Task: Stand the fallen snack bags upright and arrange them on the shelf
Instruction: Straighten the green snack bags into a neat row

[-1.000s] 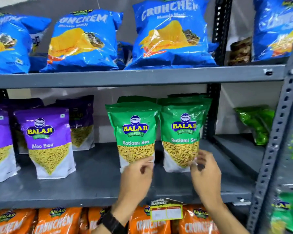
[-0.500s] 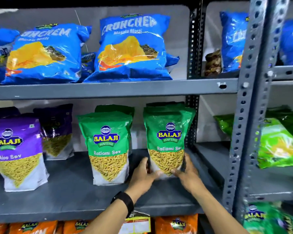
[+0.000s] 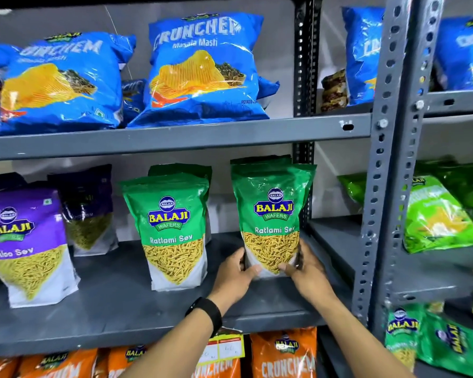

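A green Ratlami Sev bag (image 3: 272, 214) stands upright at the right end of the middle grey shelf (image 3: 120, 304). My left hand (image 3: 234, 275) grips its lower left corner and my right hand (image 3: 309, 271) grips its lower right corner. More green bags stand close behind it. A second green Ratlami Sev bag (image 3: 172, 230) stands upright to its left, apart from it, with another behind. Purple Aloo Sev bags (image 3: 25, 244) stand further left, one (image 3: 86, 211) set back.
Blue Crunchem bags (image 3: 202, 72) fill the top shelf. Orange bags (image 3: 281, 353) sit on the shelf below, behind a price tag (image 3: 224, 346). A perforated grey upright (image 3: 377, 186) borders the right side; beyond it lie tilted light-green bags (image 3: 437, 216).
Both hands went from the gap between the two green bags to the right one and closed on its lower corners. That bag now stands further right, nearer the upright. The view shifted rightward.
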A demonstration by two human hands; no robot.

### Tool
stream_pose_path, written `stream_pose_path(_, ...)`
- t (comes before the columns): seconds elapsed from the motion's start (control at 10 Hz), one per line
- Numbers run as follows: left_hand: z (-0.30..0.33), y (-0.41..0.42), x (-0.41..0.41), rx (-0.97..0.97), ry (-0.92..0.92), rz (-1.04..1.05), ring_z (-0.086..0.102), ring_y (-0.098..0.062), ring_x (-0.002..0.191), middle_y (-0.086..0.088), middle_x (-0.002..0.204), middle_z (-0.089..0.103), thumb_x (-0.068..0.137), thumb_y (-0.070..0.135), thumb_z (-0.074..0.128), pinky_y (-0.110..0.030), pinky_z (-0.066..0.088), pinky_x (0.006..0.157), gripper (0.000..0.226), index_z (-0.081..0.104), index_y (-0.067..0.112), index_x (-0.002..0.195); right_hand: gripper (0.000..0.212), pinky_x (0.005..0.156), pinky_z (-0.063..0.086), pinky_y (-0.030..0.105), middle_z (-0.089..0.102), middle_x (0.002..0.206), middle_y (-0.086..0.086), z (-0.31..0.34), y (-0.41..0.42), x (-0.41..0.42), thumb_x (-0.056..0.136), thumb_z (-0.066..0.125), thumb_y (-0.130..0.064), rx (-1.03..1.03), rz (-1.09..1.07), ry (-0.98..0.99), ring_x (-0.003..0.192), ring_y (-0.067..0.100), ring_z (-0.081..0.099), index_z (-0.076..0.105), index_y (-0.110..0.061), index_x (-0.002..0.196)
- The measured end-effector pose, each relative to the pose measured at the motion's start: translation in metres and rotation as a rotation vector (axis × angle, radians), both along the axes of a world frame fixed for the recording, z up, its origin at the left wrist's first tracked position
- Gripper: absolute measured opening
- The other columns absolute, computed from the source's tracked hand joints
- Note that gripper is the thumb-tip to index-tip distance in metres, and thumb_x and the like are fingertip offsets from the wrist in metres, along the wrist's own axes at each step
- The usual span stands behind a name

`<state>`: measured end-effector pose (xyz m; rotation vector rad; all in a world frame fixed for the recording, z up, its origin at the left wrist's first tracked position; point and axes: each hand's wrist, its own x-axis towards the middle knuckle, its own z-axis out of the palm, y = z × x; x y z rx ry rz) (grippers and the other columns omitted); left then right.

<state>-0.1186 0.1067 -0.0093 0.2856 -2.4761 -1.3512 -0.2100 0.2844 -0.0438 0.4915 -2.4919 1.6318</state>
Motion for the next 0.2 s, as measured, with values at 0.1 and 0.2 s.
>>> stream_pose_path(0.1,0.001,-0.006,0.008,0.038,-0.03,-0.033,0.064,-0.022,0.134,-0.004,0.155,0.061,0.095,0.033,0.074,-0.04,0.051,0.115,0.072,0.044,0.018,0.158,0.089,0.118,0.041,0.044,0.056,0.154,-0.002,0.009,0.002,0.018,0.085,0.079,-0.034,0.043,-0.014,0.013,0.143,0.024,0.052,0.03,-0.03,0.16)
stream_pose_path(0.2,0.005,-0.019,0.036,0.063,0.028,-0.053,0.05,-0.021,0.15,-0.004,0.167,0.046,0.097,0.036,0.071,-0.04,0.042,0.124,0.089,0.02,0.025,0.168,0.076,0.1,0.049,0.039,0.067,0.138,0.006,0.018,-0.004,0.056,0.088,0.077,-0.031,0.05,-0.178,0.167,0.131,0.03,0.061,0.041,-0.022,0.154)
